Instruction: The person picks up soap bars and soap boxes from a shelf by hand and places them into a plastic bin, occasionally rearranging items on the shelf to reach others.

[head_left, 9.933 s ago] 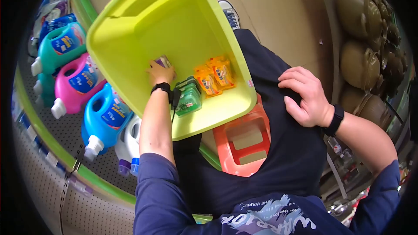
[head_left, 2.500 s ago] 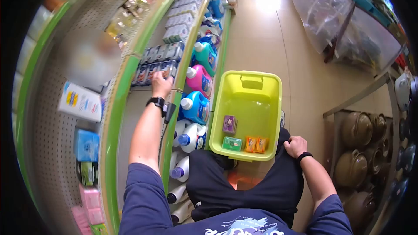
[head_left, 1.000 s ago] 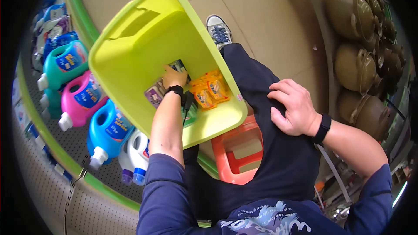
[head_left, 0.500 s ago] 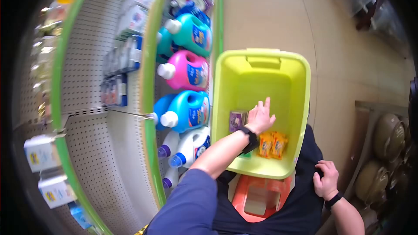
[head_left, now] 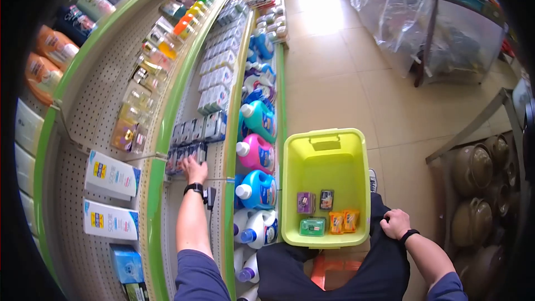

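Note:
My left hand (head_left: 194,170) reaches onto the shelf at left, its fingers apart at the front of a row of small dark boxes (head_left: 184,155); the fingertips are partly lost among them. On my right thigh rests my right hand (head_left: 397,224), fingers loosely bent and apart, holding nothing. Between my knees and the aisle stands a yellow-green plastic tub (head_left: 326,159). In it lie a purple box (head_left: 305,202), a small dark pack (head_left: 327,200), a green pack (head_left: 312,226) and two orange packs (head_left: 343,221).
Detergent bottles (head_left: 259,189) line the low shelf beside the tub. White boxes (head_left: 111,220) stand on the nearer shelf at left. A red-orange stool (head_left: 334,270) is beneath me. Brown lidded pots (head_left: 471,220) fill a rack at right. Plastic sheeting (head_left: 390,17) covers goods ahead.
My left hand has left the tub and moved left to the shelf; the dark pack now shows in the tub. The view has tilted up. My right hand stays on my leg.

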Demonstrator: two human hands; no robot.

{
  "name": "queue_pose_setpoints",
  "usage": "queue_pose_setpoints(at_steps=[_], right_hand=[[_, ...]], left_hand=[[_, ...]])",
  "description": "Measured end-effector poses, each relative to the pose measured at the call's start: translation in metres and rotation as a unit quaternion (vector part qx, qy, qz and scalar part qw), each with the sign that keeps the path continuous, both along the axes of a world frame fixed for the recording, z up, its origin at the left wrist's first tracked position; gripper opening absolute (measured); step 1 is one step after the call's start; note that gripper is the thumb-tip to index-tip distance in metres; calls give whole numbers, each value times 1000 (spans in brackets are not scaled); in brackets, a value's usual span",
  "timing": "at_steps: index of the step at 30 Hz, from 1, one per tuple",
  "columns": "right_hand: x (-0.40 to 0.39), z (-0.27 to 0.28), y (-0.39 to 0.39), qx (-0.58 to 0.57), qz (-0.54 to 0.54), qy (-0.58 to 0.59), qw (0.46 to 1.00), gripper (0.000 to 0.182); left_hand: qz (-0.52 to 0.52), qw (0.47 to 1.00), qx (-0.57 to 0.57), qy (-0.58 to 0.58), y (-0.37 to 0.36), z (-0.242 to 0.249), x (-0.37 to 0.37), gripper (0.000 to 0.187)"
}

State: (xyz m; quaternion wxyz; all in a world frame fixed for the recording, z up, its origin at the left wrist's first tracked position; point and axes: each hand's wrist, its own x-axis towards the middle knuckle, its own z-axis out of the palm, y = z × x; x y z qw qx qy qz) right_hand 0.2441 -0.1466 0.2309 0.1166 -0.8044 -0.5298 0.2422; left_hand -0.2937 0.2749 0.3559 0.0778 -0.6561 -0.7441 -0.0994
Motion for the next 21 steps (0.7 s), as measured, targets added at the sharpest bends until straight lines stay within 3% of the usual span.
queue_pose_setpoints(at_steps=[7,10,13,14,17,21], right_hand=[[-12,18,8,-14,-21,7,1000,29],[-11,11,10,-29,10,-23,999,32],[-11,3,6,7,-6,-5,1000,31],[-11,8,7,-22,-10,5,1000,33],[-9,3,10,-63,-6,2,998,36],[-5,1,7,-51,-7,13,999,36]], left_hand=[[39,998,0,57,-1,13,20,54],[19,993,1,113,20,-1,-12,58],[95,986,-111,76,-3,42,24,89],[99,986,-106,80,12,31,3,94],[50,997,-61,19,18,18,-28,90],[20,995,7,-97,-25,41,10,85]])
